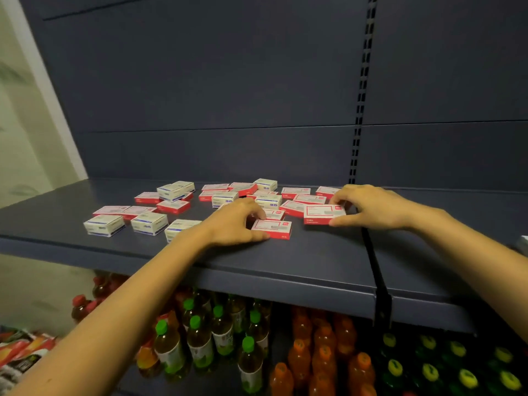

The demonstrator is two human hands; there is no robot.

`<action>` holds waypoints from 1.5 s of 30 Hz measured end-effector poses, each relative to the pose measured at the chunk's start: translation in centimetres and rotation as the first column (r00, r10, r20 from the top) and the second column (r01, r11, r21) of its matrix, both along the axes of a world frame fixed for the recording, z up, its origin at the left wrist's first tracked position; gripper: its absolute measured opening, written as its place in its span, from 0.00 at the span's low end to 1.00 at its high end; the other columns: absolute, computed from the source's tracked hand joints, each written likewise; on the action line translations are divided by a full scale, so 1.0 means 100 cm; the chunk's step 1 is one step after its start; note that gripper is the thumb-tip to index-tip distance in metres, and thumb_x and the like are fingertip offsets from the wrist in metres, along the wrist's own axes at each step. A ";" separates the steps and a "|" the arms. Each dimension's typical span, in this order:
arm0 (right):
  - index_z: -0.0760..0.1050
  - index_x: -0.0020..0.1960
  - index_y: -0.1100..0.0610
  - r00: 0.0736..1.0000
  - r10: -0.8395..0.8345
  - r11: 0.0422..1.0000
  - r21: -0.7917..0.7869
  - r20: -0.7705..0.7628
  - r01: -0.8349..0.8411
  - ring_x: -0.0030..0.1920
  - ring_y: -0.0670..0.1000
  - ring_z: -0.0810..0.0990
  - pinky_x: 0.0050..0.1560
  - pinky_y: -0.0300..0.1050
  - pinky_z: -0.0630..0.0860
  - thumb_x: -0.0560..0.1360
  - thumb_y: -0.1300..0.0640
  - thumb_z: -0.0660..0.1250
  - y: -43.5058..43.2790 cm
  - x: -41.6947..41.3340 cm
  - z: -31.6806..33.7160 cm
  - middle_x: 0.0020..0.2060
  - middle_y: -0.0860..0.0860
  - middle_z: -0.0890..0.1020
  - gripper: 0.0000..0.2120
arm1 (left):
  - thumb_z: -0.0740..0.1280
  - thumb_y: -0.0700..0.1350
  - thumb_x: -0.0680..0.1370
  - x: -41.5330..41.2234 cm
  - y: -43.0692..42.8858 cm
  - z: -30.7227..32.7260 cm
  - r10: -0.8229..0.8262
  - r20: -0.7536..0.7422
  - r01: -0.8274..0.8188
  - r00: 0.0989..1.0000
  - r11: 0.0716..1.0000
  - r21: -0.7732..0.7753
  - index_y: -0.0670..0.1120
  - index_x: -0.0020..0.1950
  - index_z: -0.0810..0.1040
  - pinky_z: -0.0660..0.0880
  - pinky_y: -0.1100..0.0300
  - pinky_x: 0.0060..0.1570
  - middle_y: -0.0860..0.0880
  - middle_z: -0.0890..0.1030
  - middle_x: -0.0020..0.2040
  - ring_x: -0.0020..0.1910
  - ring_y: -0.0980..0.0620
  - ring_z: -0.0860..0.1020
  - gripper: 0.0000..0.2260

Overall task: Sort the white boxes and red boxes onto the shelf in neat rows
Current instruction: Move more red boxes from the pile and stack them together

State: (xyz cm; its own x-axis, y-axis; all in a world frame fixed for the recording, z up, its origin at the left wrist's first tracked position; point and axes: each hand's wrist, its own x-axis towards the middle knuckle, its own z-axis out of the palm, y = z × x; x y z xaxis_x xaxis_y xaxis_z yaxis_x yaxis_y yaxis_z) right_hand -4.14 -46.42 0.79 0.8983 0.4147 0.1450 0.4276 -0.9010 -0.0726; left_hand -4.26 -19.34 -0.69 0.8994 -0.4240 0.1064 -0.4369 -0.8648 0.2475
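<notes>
- Your left hand (234,221) gripped a red box (273,228) lying flat near the front of the shelf (314,261). Your thumb sat on its near left edge and your fingers (257,214) curled over its far edge.
- Your right hand (371,207) pinched a second red box (324,214) by its right end, thumb on the near corner and fingers on the far side. That box lay flat just to the right of the first one, with a gap between them.
- Both boxes carried a white panel on top with a small red logo in its right corner. The print on them was too small and blurred to read.
- Behind your hands, more red boxes (295,208) and white boxes (268,201) lay mixed in a loose scatter, some overlapping.
- At the front left, three white boxes (104,225) with blue stripes stood roughly side by side. You could not read their labels either.
- A black divider strip (377,275) ran from front to back across the shelf below your right wrist.
- On the level below stood green-capped bottles (200,338), orange bottles (323,352) and yellow-capped bottles (428,367). Their labels were not legible.
</notes>
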 end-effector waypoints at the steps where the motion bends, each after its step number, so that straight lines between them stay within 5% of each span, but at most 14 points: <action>1: 0.70 0.62 0.50 1.000 -0.002 1.000 -0.003 0.003 0.002 0.51 0.46 0.72 0.53 0.49 0.74 0.72 0.40 0.63 0.000 -0.001 0.000 0.58 0.47 0.74 0.23 | 0.69 0.53 0.72 0.001 0.001 0.000 -0.003 -0.013 0.003 1.000 1.000 -0.002 0.48 0.59 0.73 0.70 0.60 0.55 0.49 0.73 0.60 0.57 0.52 0.71 0.19; 8: 0.70 0.61 0.49 1.000 -0.009 0.998 0.066 0.022 0.007 0.51 0.46 0.72 0.47 0.43 0.69 0.72 0.40 0.64 0.006 -0.005 -0.003 0.58 0.47 0.74 0.22 | 0.69 0.54 0.72 -0.005 0.017 0.004 -0.030 -0.072 0.030 0.997 0.999 -0.013 0.48 0.54 0.73 0.68 0.63 0.49 0.50 0.73 0.55 0.51 0.55 0.70 0.15; 13: 0.73 0.59 0.50 0.992 -0.119 0.974 0.195 0.034 0.111 0.50 0.47 0.75 0.52 0.49 0.76 0.71 0.42 0.67 -0.008 -0.041 -0.010 0.55 0.49 0.77 0.20 | 0.69 0.54 0.71 -0.004 0.008 0.013 -0.198 0.063 0.203 0.978 0.976 -0.084 0.52 0.53 0.73 0.67 0.70 0.43 0.56 0.72 0.49 0.45 0.60 0.71 0.14; 17: 0.75 0.58 0.50 0.976 -0.206 0.952 0.248 0.073 0.182 0.48 0.48 0.76 0.53 0.50 0.76 0.70 0.43 0.68 -0.033 -0.073 -0.006 0.52 0.48 0.78 0.20 | 0.71 0.53 0.70 -0.002 -0.023 0.026 -0.300 0.156 0.316 0.941 0.944 -0.091 0.51 0.54 0.73 0.67 0.64 0.47 0.57 0.73 0.48 0.46 0.59 0.70 0.15; 20: 0.75 0.57 0.50 0.954 -0.281 0.935 0.253 0.105 0.247 0.47 0.47 0.76 0.52 0.48 0.75 0.69 0.43 0.69 -0.060 -0.099 0.000 0.50 0.47 0.77 0.19 | 0.71 0.54 0.70 -0.006 -0.059 0.034 -0.371 0.216 0.398 0.903 0.912 -0.096 0.53 0.51 0.74 0.68 0.66 0.47 0.59 0.73 0.46 0.45 0.60 0.70 0.13; 24: 0.75 0.58 0.50 0.922 -0.363 0.913 0.248 0.131 0.324 0.46 0.45 0.75 0.50 0.45 0.73 0.70 0.42 0.68 -0.102 -0.134 0.004 0.47 0.45 0.76 0.20 | 0.71 0.54 0.69 -0.015 -0.118 0.040 -0.454 0.245 0.489 0.857 0.866 -0.107 0.50 0.51 0.75 0.72 0.54 0.49 0.56 0.76 0.48 0.47 0.54 0.71 0.15; 32: 0.74 0.60 0.52 0.857 -0.493 0.860 0.233 0.153 0.454 0.46 0.46 0.74 0.50 0.48 0.76 0.70 0.43 0.69 -0.217 -0.202 0.006 0.47 0.43 0.73 0.22 | 0.70 0.55 0.70 -0.051 -0.253 0.040 -0.571 0.267 0.607 0.776 0.791 -0.073 0.49 0.54 0.74 0.70 0.57 0.47 0.56 0.75 0.49 0.48 0.55 0.70 0.17; 40: 0.74 0.60 0.53 0.835 -0.524 0.849 0.184 0.168 0.496 0.48 0.44 0.73 0.48 0.39 0.71 0.71 0.44 0.68 -0.345 -0.264 0.005 0.54 0.50 0.78 0.21 | 0.70 0.55 0.70 -0.094 -0.384 0.031 -0.564 0.287 0.613 0.774 0.781 -0.118 0.49 0.53 0.74 0.71 0.56 0.48 0.55 0.74 0.48 0.48 0.55 0.70 0.16; 45: 0.74 0.61 0.53 0.820 -0.553 0.831 0.166 0.147 0.530 0.48 0.46 0.74 0.50 0.44 0.75 0.71 0.45 0.68 -0.413 -0.286 0.005 0.56 0.51 0.78 0.21 | 0.70 0.57 0.70 -0.108 -0.453 0.020 -0.564 0.287 0.615 0.774 0.776 -0.136 0.49 0.52 0.74 0.69 0.59 0.46 0.57 0.74 0.48 0.47 0.57 0.69 0.17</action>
State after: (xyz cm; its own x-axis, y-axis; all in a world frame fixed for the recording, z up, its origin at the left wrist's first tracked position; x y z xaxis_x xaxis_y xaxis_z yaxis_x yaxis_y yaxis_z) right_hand -32.70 -87.67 1.29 0.9259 -0.1603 0.3422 -0.1115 -0.9811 -0.1579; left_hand -15.10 -64.63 1.36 0.4201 -0.8061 0.4169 -0.9068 -0.3554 0.2265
